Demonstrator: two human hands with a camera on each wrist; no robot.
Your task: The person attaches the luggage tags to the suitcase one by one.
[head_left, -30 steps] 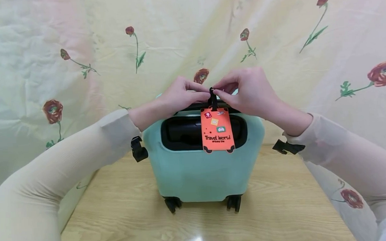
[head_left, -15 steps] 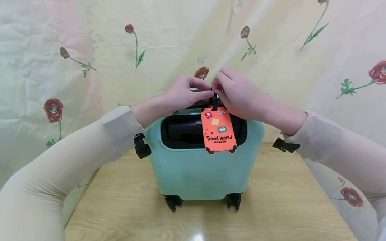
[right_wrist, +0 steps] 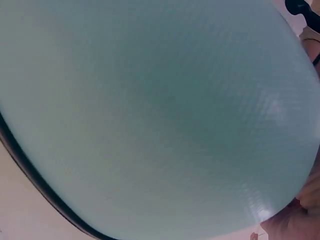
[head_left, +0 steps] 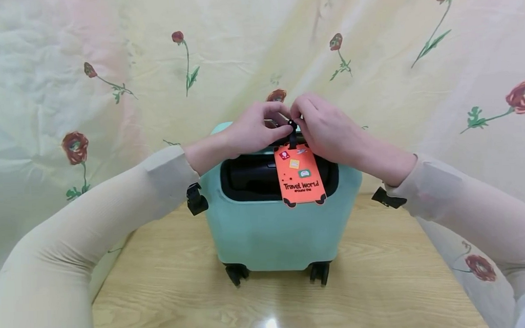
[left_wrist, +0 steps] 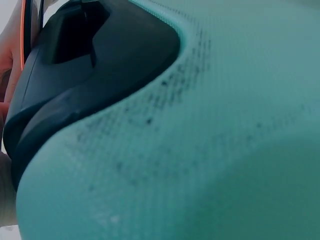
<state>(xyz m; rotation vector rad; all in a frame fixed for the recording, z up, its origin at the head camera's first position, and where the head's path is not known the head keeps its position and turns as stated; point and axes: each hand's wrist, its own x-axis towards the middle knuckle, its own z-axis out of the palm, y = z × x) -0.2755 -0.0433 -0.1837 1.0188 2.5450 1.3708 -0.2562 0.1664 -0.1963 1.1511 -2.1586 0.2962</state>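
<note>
An orange luggage tag [head_left: 300, 177] printed "Travel World" hangs slightly tilted by its black strap [head_left: 293, 140] in front of the suitcase's black handle recess [head_left: 250, 177]. The mint-green suitcase [head_left: 272, 234] stands on its wheels. From the left, my left hand [head_left: 256, 127] pinches the strap near its top, the thumb in front. My right hand [head_left: 329, 127], fingers curled, pinches the strap's top end from the other side. In the left wrist view, the tag's orange edge [left_wrist: 22, 35] shows beside the black recess. Mint shell [right_wrist: 165, 110] fills most of the right wrist view.
Beneath the suitcase is a light wood-grain table [head_left: 185, 309]. Behind it hangs a cream cloth [head_left: 231, 48] with printed red flowers. Black straps with buckles hang from both cuffs, the left buckle [head_left: 196, 198] close beside the suitcase's side.
My right hand has turned, its fingers curling in closer at the strap's top. My left hand has shifted slightly right. The tag's lower end has swung a little to the right.
</note>
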